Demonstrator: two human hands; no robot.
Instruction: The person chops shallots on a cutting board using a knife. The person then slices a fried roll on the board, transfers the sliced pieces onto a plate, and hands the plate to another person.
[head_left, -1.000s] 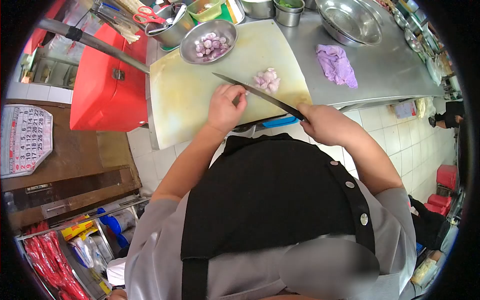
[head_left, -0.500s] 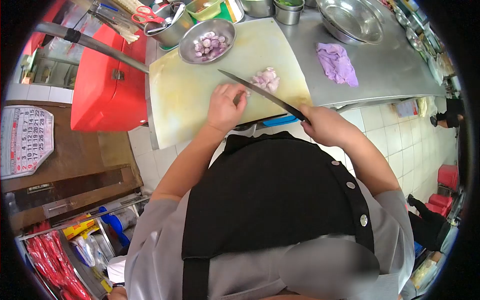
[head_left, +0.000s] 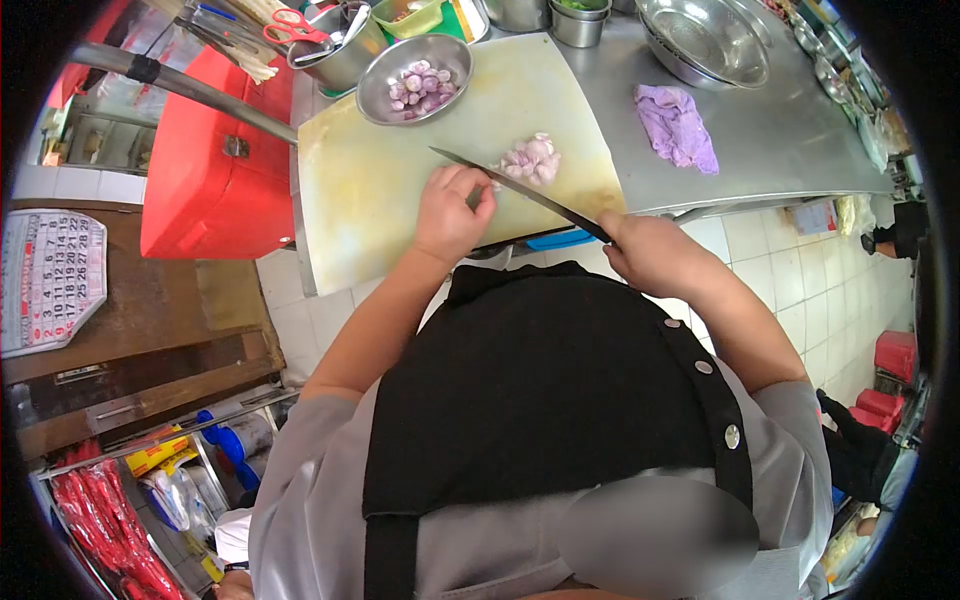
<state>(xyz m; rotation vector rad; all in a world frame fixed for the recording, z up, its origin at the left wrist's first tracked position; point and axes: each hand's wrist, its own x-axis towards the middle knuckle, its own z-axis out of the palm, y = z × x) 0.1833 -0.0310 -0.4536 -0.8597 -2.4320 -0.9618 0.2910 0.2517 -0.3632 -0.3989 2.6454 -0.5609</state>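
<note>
A long knife (head_left: 520, 190) lies slantwise over the front of the pale cutting board (head_left: 370, 200), its handle in my right hand (head_left: 650, 250). My left hand (head_left: 452, 212) rests on the board with curled fingers beside the blade; a small pale piece shows at the fingertips, and what else they hold is hidden. Just behind the blade is a pile of cut pinkish shallots (head_left: 533, 160). A metal bowl (head_left: 374, 98) with several purple shallots (head_left: 422, 90) stands at the back of the board.
A purple cloth (head_left: 676, 128) lies on the steel table (head_left: 790, 150), near metal basins (head_left: 705, 45). Behind the board stands a metal pot (head_left: 345, 65) with red scissors (head_left: 292, 28). A red box (head_left: 200, 170) is at the left. Parts of other people show at the right edge.
Between the frames the knife tip has moved slightly away and back toward the left fingers. The left hand has stayed in nearly the same place.
</note>
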